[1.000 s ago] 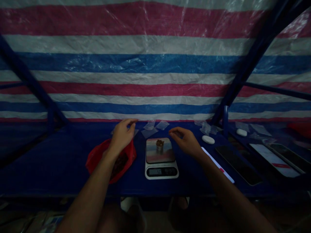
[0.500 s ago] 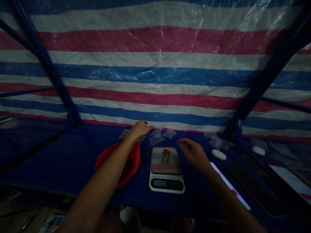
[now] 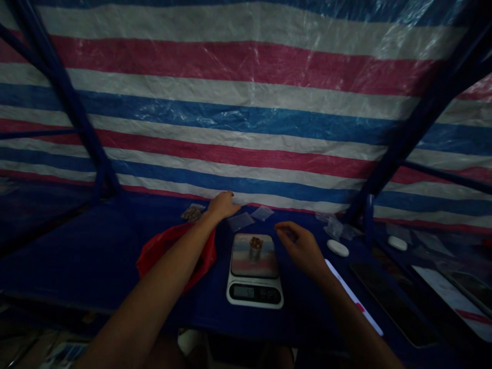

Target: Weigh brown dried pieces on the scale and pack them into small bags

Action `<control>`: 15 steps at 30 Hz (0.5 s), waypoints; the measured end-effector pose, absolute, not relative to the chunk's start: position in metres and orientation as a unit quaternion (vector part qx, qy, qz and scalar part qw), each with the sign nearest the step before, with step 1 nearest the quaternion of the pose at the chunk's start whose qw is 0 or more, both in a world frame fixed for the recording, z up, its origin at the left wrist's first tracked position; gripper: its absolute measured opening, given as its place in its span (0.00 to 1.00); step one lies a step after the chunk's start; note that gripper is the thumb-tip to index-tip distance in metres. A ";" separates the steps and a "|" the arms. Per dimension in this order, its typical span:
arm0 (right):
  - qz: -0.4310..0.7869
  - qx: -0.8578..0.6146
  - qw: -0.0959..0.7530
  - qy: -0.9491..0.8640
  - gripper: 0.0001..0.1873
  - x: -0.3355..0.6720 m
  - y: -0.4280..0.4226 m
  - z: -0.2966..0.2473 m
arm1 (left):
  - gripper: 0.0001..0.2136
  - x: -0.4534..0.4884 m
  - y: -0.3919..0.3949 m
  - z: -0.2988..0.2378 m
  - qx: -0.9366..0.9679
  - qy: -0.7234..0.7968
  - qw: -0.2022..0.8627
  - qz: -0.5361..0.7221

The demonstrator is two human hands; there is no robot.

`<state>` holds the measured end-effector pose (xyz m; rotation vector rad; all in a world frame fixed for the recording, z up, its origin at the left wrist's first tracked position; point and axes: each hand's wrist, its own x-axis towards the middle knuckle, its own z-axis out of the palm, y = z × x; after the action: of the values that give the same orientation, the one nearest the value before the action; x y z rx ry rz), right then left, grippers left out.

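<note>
My left hand (image 3: 224, 206) reaches over the red bag to the far side of the table, its fingers bent beside a flat clear plastic bag (image 3: 241, 221). What its fingertips grip, if anything, is hidden. My right hand (image 3: 302, 246) hovers right of the white digital scale (image 3: 254, 294), with thumb and forefinger brought close together; anything between them is too small to make out. On the scale's plate stands a small cup (image 3: 255, 248) heaped with brownish pieces. The red bag (image 3: 154, 251) lies open under my left forearm, dark inside.
A second clear bag (image 3: 263, 213) lies behind the scale, and a filled bag (image 3: 192, 212) is left of my left hand. To the right are crumpled clear bags (image 3: 333, 228), a white oval case (image 3: 337, 248) and a dark phone-like slab (image 3: 394, 302). A striped tarp (image 3: 246, 118) hangs behind.
The view has shifted slightly. One clear bag near my left fingertips no longer shows, and the filled bag left of that hand shows more fully. My right hand keeps its pinched shape beside the scale.
</note>
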<state>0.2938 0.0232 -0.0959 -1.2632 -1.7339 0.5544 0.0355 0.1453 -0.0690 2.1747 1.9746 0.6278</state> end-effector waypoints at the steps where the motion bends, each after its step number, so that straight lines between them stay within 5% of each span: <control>1: 0.221 -0.510 0.450 -0.699 0.13 0.293 0.023 -0.095 | 0.27 0.030 0.142 -0.061 0.725 0.645 0.056 0.236; 7: 0.212 -0.483 0.509 -0.679 0.15 0.277 0.017 -0.081 | 0.27 -0.002 0.087 -0.020 0.713 0.514 0.009 0.476; 15: 0.174 -0.371 0.562 -0.719 0.20 0.248 -0.005 -0.052 | 0.28 0.011 -0.018 -0.025 0.821 0.393 -0.018 0.415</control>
<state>0.2485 -0.0051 -0.0520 -0.8732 -1.6932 0.4091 0.0107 -0.0183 -0.0248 2.6079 1.2494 1.3177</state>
